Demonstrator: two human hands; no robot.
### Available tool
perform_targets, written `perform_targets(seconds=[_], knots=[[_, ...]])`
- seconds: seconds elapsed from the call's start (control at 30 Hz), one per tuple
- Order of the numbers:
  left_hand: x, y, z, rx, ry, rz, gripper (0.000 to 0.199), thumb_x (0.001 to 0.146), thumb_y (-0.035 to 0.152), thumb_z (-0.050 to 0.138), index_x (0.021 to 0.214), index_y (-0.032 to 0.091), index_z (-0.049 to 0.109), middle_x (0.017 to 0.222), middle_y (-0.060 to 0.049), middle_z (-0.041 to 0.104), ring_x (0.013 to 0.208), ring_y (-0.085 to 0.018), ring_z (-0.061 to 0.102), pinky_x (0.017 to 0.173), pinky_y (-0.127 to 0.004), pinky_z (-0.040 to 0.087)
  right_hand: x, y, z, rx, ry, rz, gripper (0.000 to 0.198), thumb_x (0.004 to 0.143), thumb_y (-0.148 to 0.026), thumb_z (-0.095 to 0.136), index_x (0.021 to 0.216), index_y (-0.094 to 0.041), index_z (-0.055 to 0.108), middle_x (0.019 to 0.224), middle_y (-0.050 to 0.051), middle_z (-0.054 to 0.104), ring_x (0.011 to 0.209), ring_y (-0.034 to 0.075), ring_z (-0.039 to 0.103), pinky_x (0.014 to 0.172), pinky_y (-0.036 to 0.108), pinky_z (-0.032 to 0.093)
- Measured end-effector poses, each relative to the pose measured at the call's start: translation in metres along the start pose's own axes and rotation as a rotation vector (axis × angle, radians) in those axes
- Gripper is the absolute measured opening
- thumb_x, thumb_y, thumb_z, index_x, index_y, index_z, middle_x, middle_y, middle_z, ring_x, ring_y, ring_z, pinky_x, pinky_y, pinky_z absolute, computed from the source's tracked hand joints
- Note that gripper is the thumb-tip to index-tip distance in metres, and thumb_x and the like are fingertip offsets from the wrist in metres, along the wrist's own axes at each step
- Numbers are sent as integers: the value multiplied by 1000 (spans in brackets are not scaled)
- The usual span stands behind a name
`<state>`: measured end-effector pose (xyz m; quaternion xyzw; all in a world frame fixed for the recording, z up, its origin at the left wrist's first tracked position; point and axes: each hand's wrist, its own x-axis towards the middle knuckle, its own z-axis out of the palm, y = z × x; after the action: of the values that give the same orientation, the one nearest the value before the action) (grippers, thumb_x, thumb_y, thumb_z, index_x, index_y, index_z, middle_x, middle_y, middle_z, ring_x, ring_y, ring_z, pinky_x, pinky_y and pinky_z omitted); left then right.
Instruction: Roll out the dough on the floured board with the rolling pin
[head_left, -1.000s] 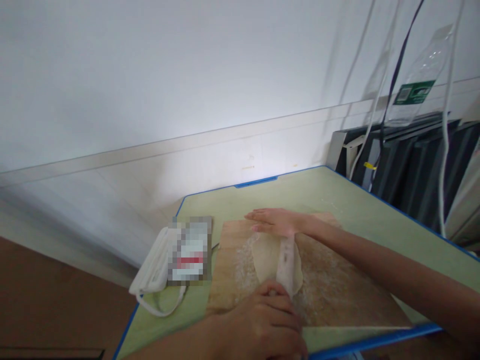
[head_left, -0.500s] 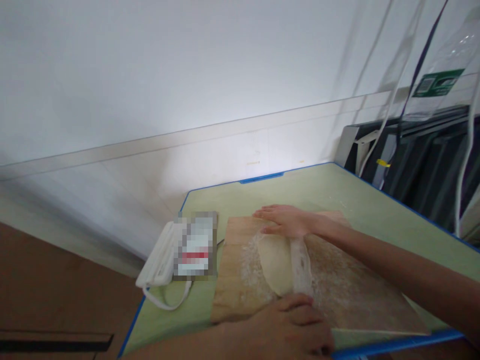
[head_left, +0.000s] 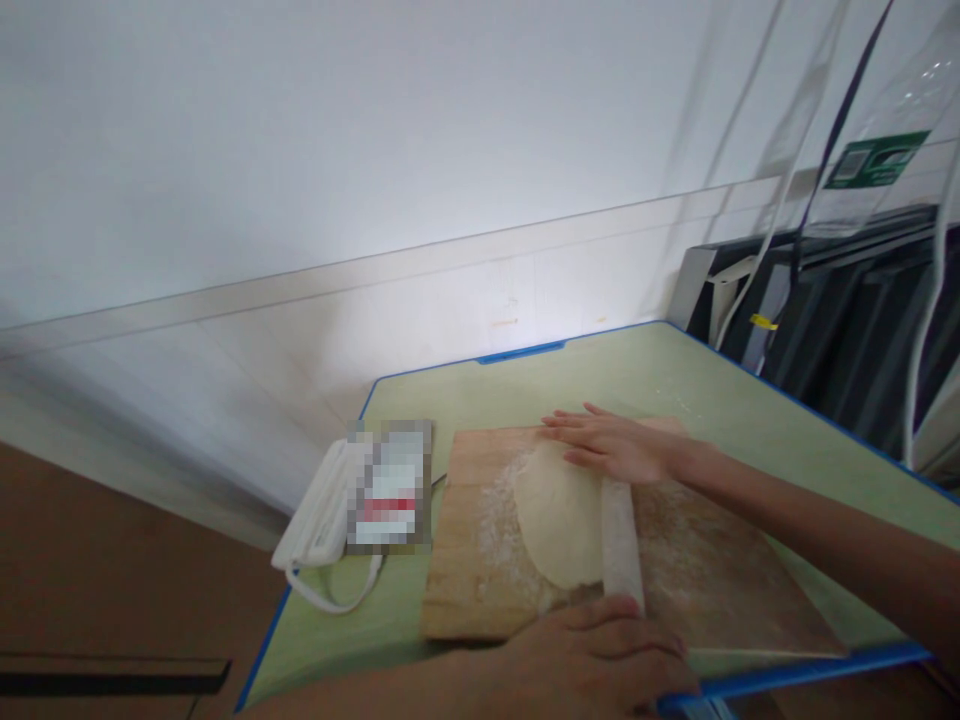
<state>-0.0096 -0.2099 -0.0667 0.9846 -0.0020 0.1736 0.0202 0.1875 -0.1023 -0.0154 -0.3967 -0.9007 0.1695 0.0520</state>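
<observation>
A pale, floured rolling pin (head_left: pixel 621 540) lies along the right edge of a flat, rounded sheet of dough (head_left: pixel 561 515). Over the pin's near end, my left hand (head_left: pixel 600 650) is closed with its fingers bent. My right hand (head_left: pixel 615 445) rests palm down on the far end, fingers stretched out to the left above the dough's far edge. Both ends of the pin are hidden under the hands. Beneath everything is a wooden board (head_left: pixel 465 540) dusted with flour, most thickly left of the dough.
The board sits on a pale green table (head_left: pixel 600 375) with blue edging. A white device with a strap (head_left: pixel 319 510) and a blurred-out phone-like object (head_left: pixel 390 490) stand left of the board. Dark panels (head_left: pixel 847 310), hanging cords and a plastic bottle (head_left: pixel 874 160) are at the right.
Both hands have moved right, and the rolling pin has rolled with them from over the dough to its right edge. More of the dough now shows.
</observation>
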Motion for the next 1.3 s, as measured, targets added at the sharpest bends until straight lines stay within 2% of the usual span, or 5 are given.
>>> perform_targets(seconds=[0.27, 0.5, 0.87, 1.1, 1.3], knots=[[7, -2, 2, 6, 66, 48, 34, 96, 26, 26, 104, 22, 58, 111, 4, 59, 119, -6, 38, 107, -21, 11, -31, 4, 7, -20, 110, 98, 50, 92, -41, 21, 133, -17, 36, 141, 10, 29, 130, 23, 21, 104, 53, 13], [3, -4, -12, 139, 56, 88, 25, 94, 28, 36, 105, 26, 58, 105, 8, 61, 118, -10, 39, 106, -28, 18, -7, -4, 11, -44, 278, 59, 48, 91, -33, 26, 130, -8, 40, 136, 14, 39, 127, 20, 29, 104, 40, 25], [2, -6, -30, 84, 30, 71, 27, 95, 24, 31, 100, 19, 57, 111, 5, 61, 112, -6, 45, 105, -22, 22, 62, -42, 8, -153, 282, 6, 40, 87, -33, 39, 118, -12, 52, 122, 15, 55, 110, 26, 51, 93, 41, 37], [3, -5, -8, 99, 79, 38, 32, 96, 29, 29, 95, 19, 59, 104, 5, 64, 111, -3, 47, 106, -20, 17, 45, -26, 15, -166, 218, 24, 41, 90, -33, 33, 123, -14, 48, 127, 13, 50, 116, 26, 44, 96, 49, 31], [5, -4, 0, 163, 249, 54, 41, 97, 22, 19, 103, 19, 59, 103, 9, 65, 112, -3, 45, 108, -23, 12, 29, -19, 16, -121, 215, 45, 43, 90, -29, 28, 130, -20, 40, 133, 9, 44, 121, 24, 39, 99, 52, 26]])
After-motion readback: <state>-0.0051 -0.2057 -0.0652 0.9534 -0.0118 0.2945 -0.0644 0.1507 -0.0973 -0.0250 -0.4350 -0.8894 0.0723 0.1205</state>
